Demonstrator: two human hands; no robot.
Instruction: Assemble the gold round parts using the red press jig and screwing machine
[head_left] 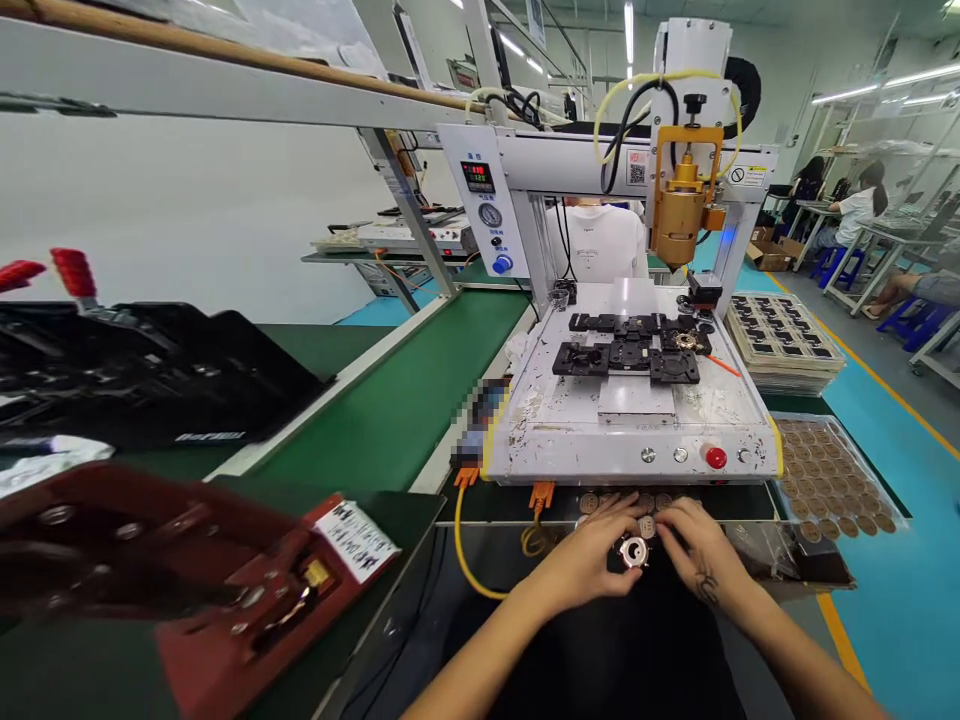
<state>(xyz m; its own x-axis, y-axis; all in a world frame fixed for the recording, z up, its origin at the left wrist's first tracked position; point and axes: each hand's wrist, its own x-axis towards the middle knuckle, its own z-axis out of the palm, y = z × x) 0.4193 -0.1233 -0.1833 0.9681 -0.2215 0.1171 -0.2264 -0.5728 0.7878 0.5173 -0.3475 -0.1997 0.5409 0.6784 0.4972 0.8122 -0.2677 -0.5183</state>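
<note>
My left hand point(600, 560) pinches a small round metal housing point(634, 552), shaped like a watch case with an opening in its middle, between thumb and fingers. Just to the right, my right hand point(701, 555) has its fingers curled, their tips at a round tan disc point(646, 526). Whether the thumb also grips this disc is hard to see. Behind both hands, more tan discs point(589, 503) lie along the dark bench edge, partly hidden by my fingers.
A white dispensing machine point(570, 455) stands ahead, with black fixtures point(630, 350) on its bed and a gold nozzle head point(677, 225) above. To the right are a tray of tan discs point(832, 475) and stacked trays point(784, 335). A red press point(225, 620) and yellow cable point(469, 560) are left.
</note>
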